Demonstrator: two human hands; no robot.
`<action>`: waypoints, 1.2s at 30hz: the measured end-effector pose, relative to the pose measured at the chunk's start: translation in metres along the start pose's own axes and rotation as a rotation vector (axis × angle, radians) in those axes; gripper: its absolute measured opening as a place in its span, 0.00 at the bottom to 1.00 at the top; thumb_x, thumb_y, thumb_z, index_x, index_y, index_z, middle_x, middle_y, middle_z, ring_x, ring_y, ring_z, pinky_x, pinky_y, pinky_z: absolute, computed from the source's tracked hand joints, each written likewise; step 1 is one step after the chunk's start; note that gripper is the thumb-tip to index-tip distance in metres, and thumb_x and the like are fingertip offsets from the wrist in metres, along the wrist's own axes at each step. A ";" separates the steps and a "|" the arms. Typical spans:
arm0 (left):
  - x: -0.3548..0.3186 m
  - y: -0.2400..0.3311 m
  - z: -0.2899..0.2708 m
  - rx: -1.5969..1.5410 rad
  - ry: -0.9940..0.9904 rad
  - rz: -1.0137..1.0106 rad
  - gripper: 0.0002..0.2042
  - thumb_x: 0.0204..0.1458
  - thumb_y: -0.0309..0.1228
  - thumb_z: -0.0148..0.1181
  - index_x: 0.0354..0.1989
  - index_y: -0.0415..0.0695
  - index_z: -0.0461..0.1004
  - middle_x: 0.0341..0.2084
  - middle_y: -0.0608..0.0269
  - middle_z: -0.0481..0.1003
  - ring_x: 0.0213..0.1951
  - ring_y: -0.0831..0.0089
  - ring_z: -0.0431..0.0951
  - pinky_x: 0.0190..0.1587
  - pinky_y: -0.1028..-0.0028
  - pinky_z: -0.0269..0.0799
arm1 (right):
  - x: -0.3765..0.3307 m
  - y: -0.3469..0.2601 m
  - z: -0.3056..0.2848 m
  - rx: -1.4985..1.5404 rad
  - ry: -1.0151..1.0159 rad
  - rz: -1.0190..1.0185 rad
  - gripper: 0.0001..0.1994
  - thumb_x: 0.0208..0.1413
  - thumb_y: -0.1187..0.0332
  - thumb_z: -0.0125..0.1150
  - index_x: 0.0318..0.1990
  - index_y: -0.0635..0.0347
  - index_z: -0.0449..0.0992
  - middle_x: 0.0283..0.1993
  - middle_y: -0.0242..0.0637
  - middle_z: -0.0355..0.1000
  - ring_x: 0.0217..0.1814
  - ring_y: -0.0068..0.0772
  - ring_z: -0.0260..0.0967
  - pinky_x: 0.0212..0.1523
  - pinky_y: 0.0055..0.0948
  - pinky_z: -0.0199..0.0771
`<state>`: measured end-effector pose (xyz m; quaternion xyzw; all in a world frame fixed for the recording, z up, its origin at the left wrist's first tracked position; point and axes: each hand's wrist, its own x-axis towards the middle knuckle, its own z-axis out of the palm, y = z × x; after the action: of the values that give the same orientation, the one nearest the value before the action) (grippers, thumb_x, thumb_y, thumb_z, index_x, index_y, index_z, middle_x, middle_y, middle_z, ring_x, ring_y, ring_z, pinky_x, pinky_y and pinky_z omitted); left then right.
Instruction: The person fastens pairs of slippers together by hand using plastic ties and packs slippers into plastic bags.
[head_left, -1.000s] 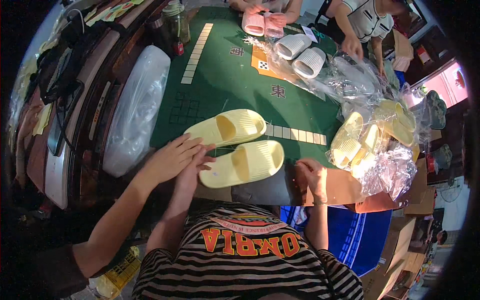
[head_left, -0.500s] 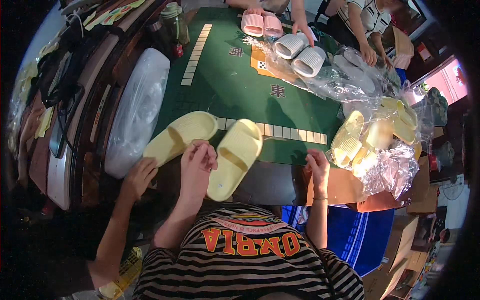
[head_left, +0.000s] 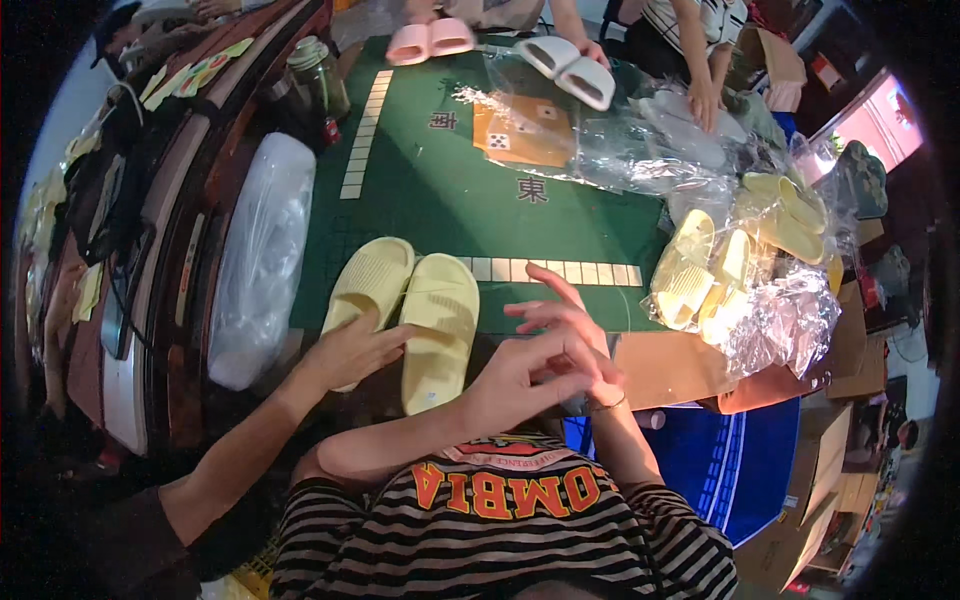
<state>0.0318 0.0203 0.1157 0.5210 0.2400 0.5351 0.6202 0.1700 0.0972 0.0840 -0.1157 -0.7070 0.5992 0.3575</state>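
Close to the near edge of a green felt-topped game table (head_left: 440,190), two pale yellow foam slide sandals (head_left: 405,310) lie side by side, touching, toes pointing away from the person. Their left hand (head_left: 350,350) rests with fingers spread on the heel of the left sandal, not gripping it. Their right hand (head_left: 560,340) floats just right of the pair, fingers loosely apart, holding nothing (a second hand in a striped sleeve crosses right under it). Left of the table lies a long white plastic-wrapped bundle (head_left: 262,255). At the table's right edge, more yellow sandals sit in crinkled clear plastic bags (head_left: 740,280). Pink and white sandals lie at its far edge.
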 end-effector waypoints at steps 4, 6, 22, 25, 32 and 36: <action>0.012 -0.026 -0.011 -0.031 0.054 -0.063 0.00 0.58 0.21 0.50 0.36 0.39 0.66 0.43 0.49 0.75 0.47 0.69 0.75 0.52 0.70 0.69 | -0.009 0.028 -0.031 0.129 0.458 0.149 0.12 0.59 0.65 0.56 0.43 0.66 0.74 0.48 0.43 0.71 0.47 0.35 0.72 0.45 0.29 0.72; 0.014 -0.039 -0.017 -0.014 0.127 -0.083 0.00 0.58 0.21 0.49 0.36 0.39 0.66 0.41 0.48 0.76 0.46 0.67 0.76 0.52 0.69 0.70 | -0.012 0.031 -0.043 0.152 0.555 0.214 0.11 0.59 0.69 0.52 0.45 0.63 0.74 0.47 0.41 0.72 0.44 0.31 0.72 0.45 0.27 0.70; -0.004 -0.115 -0.096 0.389 0.574 -0.097 0.05 0.56 0.24 0.54 0.38 0.39 0.74 0.34 0.61 0.79 0.38 0.76 0.78 0.42 0.77 0.71 | 0.005 0.040 -0.084 0.547 0.734 0.318 0.17 0.66 0.57 0.43 0.50 0.61 0.70 0.19 0.23 0.54 0.18 0.14 0.46 0.19 0.15 0.46; 0.001 -0.096 -0.140 0.736 0.805 -0.114 0.04 0.54 0.23 0.55 0.36 0.40 0.75 0.33 0.61 0.78 0.39 0.74 0.78 0.41 0.76 0.71 | 0.017 0.038 -0.101 0.422 0.691 0.272 0.19 0.66 0.56 0.42 0.50 0.61 0.70 0.18 0.24 0.55 0.16 0.15 0.44 0.17 0.16 0.44; 0.003 -0.112 -0.192 1.498 0.704 -0.035 0.13 0.51 0.28 0.58 0.45 0.42 0.71 0.53 0.55 0.67 0.61 0.58 0.60 0.65 0.54 0.50 | 0.067 0.043 -0.122 0.244 0.756 0.154 0.18 0.65 0.55 0.44 0.49 0.59 0.72 0.19 0.21 0.52 0.19 0.12 0.42 0.19 0.16 0.40; 0.003 -0.112 -0.196 1.453 0.705 -0.013 0.13 0.50 0.28 0.59 0.45 0.43 0.71 0.53 0.56 0.66 0.61 0.58 0.60 0.65 0.53 0.49 | 0.082 0.039 -0.134 0.057 0.832 0.045 0.21 0.64 0.53 0.45 0.54 0.60 0.71 0.19 0.21 0.54 0.19 0.11 0.44 0.19 0.15 0.41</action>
<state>-0.0889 0.1124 -0.0516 0.5931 0.7124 0.3746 0.0175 0.1877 0.2583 0.0815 -0.3533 -0.4828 0.5282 0.6026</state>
